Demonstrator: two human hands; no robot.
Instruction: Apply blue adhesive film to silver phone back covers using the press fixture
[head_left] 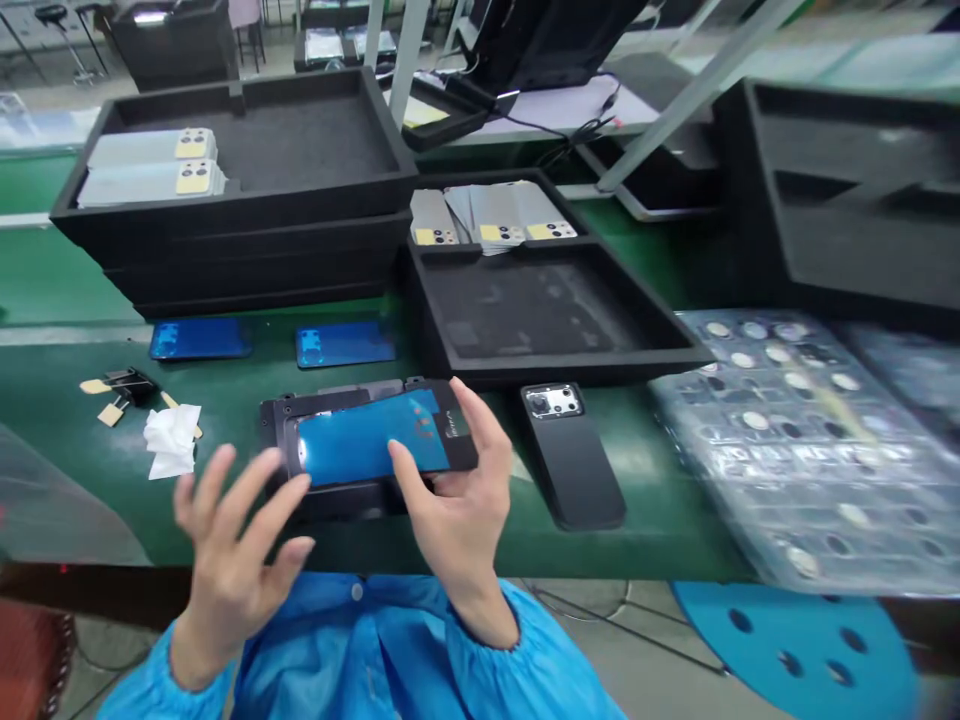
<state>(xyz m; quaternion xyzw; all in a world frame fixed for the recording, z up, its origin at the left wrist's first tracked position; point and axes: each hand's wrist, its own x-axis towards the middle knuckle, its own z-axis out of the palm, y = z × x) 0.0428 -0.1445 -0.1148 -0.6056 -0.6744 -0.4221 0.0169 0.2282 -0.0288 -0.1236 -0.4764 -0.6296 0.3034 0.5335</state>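
Far left on the green bench (60, 300): small tabs and a black clip (127, 385), then a crumpled white wipe (172, 440). Behind these, a stack of black foam trays (247, 215), top one holding two pale phone backs (154, 165) at its left end. In front of the stack, two blue-filmed panels (199, 338) flat on the bench, side by side, apart. Lower left, left hand (236, 540) raised, fingers spread wide, gripping nothing, fingertips just beside the left end of the phone (379, 440). Phone at centre, blue film up, held slightly tilted above a black jig (337, 495) on the bench. Right hand (457, 500) clamped on the phone's right end, thumb on the film, fingers curled behind the far edge. Blue sleeves below both wrists. Right of that, a dark cover (574, 465) lying flat, camera cutout at its far end, near but not touching the hand. Behind, a shallow black tray (540, 310) with a fan of pale backs (495, 220) in its far compartment. Far right, clear blister trays (802, 440) of small round parts, blurred; above them a dark rack (840, 190); below, a blue perforated stool (802, 640).
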